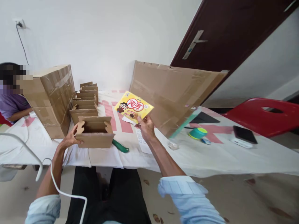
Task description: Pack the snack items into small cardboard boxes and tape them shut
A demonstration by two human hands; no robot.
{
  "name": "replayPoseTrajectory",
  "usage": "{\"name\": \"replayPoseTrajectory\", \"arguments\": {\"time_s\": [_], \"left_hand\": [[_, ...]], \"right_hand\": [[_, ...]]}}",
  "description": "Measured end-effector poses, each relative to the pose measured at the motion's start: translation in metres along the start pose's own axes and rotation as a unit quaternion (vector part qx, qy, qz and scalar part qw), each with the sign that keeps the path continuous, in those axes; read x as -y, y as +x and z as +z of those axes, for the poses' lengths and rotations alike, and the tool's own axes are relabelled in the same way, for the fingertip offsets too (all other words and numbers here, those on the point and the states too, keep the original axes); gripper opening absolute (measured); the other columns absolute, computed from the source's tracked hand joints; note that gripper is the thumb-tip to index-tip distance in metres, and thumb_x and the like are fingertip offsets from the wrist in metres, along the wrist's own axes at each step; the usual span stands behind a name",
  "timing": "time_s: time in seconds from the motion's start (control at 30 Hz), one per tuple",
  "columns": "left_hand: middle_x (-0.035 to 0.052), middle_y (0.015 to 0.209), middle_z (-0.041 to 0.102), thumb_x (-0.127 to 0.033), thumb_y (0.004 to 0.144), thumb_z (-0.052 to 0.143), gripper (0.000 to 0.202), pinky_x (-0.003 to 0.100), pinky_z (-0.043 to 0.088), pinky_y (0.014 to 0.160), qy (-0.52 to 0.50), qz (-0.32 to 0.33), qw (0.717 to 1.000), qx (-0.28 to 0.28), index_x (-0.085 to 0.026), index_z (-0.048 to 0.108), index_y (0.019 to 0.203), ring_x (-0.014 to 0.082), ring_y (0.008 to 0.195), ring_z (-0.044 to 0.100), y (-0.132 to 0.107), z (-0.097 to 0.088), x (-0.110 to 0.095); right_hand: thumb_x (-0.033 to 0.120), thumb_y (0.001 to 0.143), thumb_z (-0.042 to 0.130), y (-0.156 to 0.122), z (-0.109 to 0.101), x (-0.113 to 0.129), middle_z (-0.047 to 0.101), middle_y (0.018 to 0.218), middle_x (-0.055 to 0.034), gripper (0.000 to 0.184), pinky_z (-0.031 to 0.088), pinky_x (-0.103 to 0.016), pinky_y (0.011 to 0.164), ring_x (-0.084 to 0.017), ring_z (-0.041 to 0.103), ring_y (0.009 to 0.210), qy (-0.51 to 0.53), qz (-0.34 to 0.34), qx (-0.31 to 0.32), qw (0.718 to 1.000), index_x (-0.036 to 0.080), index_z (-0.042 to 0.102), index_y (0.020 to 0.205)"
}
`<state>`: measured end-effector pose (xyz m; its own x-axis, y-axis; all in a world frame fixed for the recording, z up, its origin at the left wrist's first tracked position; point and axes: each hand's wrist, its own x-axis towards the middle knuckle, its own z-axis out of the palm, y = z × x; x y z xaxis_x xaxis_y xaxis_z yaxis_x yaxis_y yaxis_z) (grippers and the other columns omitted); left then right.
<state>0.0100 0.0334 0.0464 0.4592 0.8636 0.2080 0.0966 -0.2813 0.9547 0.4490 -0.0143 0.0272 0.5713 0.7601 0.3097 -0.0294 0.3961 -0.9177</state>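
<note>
My right hand (146, 126) pinches the near edge of a flat yellow packet (134, 106) printed with a cartoon figure and red characters, holding it up above the table. My left hand (71, 137) grips the left wall of a small open cardboard box (94, 136) that stands at the table's front edge. The packet hangs to the right of that box and a little higher. Behind the box runs a row of several more open cardboard boxes (84, 101).
A large taped carton (52, 98) stands at the left, with a person in purple (10, 104) behind it. A big cardboard sheet (174, 93) leans at the back. A green tool (120, 146), teal tape roll (198, 133), phone (244, 134) and red chair (263, 116) are nearby.
</note>
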Motion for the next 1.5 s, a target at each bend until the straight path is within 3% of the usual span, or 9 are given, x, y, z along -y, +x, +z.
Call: {"name": "replayPoseTrajectory", "arguments": {"time_s": [0.17, 0.4, 0.6, 0.87, 1.17, 1.23, 1.33, 1.4, 1.5], "left_hand": [[0.0176, 0.166, 0.053, -0.039, 0.055, 0.104, 0.121, 0.059, 0.051, 0.118, 0.025, 0.026, 0.998, 0.045, -0.026, 0.052, 0.164, 0.0496, 0.152, 0.049, -0.052, 0.002, -0.009], [0.0179, 0.165, 0.054, -0.056, 0.059, 0.101, 0.123, 0.064, 0.044, 0.124, 0.042, 0.000, 0.999, 0.031, -0.027, 0.049, 0.166, 0.0529, 0.155, 0.044, -0.088, -0.006, -0.015], [0.0164, 0.167, 0.052, -0.068, 0.058, 0.098, 0.125, 0.063, 0.036, 0.130, 0.040, -0.021, 0.999, 0.012, -0.028, 0.049, 0.166, 0.0519, 0.157, 0.042, -0.089, -0.010, -0.025], [0.0171, 0.171, 0.047, -0.068, 0.060, 0.098, 0.131, 0.061, 0.030, 0.133, 0.051, -0.049, 0.997, -0.012, -0.024, 0.041, 0.170, 0.0509, 0.161, 0.035, -0.077, -0.014, -0.021], [0.0175, 0.173, 0.044, -0.045, 0.053, 0.105, 0.132, 0.057, 0.032, 0.133, 0.029, -0.058, 0.996, -0.067, -0.020, 0.045, 0.167, 0.0509, 0.163, 0.030, -0.065, -0.023, -0.004], [0.0158, 0.163, 0.058, -0.038, 0.048, 0.106, 0.120, 0.056, 0.036, 0.132, -0.007, -0.071, 0.992, -0.101, -0.022, 0.058, 0.157, 0.0488, 0.159, 0.039, -0.069, -0.031, 0.009], [0.0139, 0.128, 0.080, -0.037, 0.051, 0.102, 0.075, 0.060, 0.050, 0.120, -0.086, -0.130, 0.983, -0.099, -0.021, 0.081, 0.120, 0.0472, 0.141, 0.061, -0.080, -0.042, 0.029], [0.0134, 0.106, 0.085, -0.040, 0.052, 0.099, 0.049, 0.062, 0.058, 0.111, -0.117, -0.164, 0.976, -0.082, -0.018, 0.083, 0.093, 0.0465, 0.126, 0.071, -0.086, -0.047, 0.039], [0.0112, 0.085, 0.083, -0.039, 0.049, 0.097, 0.040, 0.059, 0.061, 0.107, -0.133, -0.167, 0.971, -0.111, -0.018, 0.079, 0.078, 0.0437, 0.115, 0.076, -0.089, -0.048, 0.045]], "right_hand": [[0.060, 0.063, 0.095, 0.003, 0.005, -0.021, 0.078, 0.109, -0.0073, 0.071, 0.059, -0.033, 0.065, -0.024, 0.072, 0.090, -0.063, 0.037, 0.142, 0.987, 0.024, 0.059, 0.112], [0.052, 0.066, 0.094, -0.012, 0.079, -0.070, 0.080, 0.113, -0.0086, 0.063, 0.060, -0.040, 0.083, -0.023, 0.072, 0.093, -0.087, 0.062, 0.316, 0.943, 0.022, 0.065, 0.113], [0.057, 0.071, 0.089, -0.006, 0.131, -0.105, 0.079, 0.110, -0.0068, 0.058, 0.059, -0.040, 0.079, -0.021, 0.070, 0.081, -0.138, 0.047, 0.328, 0.933, 0.021, 0.066, 0.111], [0.054, 0.077, 0.089, 0.006, 0.163, -0.131, 0.081, 0.103, -0.0037, 0.049, 0.058, -0.043, 0.087, -0.023, 0.071, 0.085, -0.175, 0.015, 0.313, 0.933, 0.026, 0.070, 0.112], [0.039, 0.092, 0.080, 0.009, 0.174, -0.118, 0.076, 0.128, -0.0117, 0.044, 0.055, -0.036, 0.091, -0.027, 0.072, 0.110, -0.363, -0.007, 0.368, 0.856, 0.020, 0.066, 0.129], [0.035, 0.091, 0.078, 0.008, 0.168, -0.113, 0.074, 0.131, -0.0134, 0.042, 0.056, -0.038, 0.093, -0.028, 0.071, 0.112, -0.356, -0.017, 0.354, 0.865, 0.020, 0.067, 0.129], [0.028, 0.090, 0.072, 0.002, 0.155, -0.100, 0.076, 0.125, -0.0126, 0.031, 0.057, -0.039, 0.092, -0.025, 0.071, 0.102, -0.294, -0.020, 0.322, 0.900, 0.019, 0.072, 0.120], [0.028, 0.091, 0.067, -0.006, 0.145, -0.084, 0.078, 0.112, -0.0094, 0.022, 0.057, -0.037, 0.089, -0.022, 0.071, 0.095, -0.226, -0.014, 0.313, 0.922, 0.018, 0.075, 0.110], [0.035, 0.095, 0.063, -0.021, 0.129, -0.048, 0.078, 0.100, -0.0053, 0.023, 0.057, -0.033, 0.083, -0.019, 0.069, 0.088, -0.115, -0.018, 0.329, 0.937, 0.019, 0.078, 0.102]]}}
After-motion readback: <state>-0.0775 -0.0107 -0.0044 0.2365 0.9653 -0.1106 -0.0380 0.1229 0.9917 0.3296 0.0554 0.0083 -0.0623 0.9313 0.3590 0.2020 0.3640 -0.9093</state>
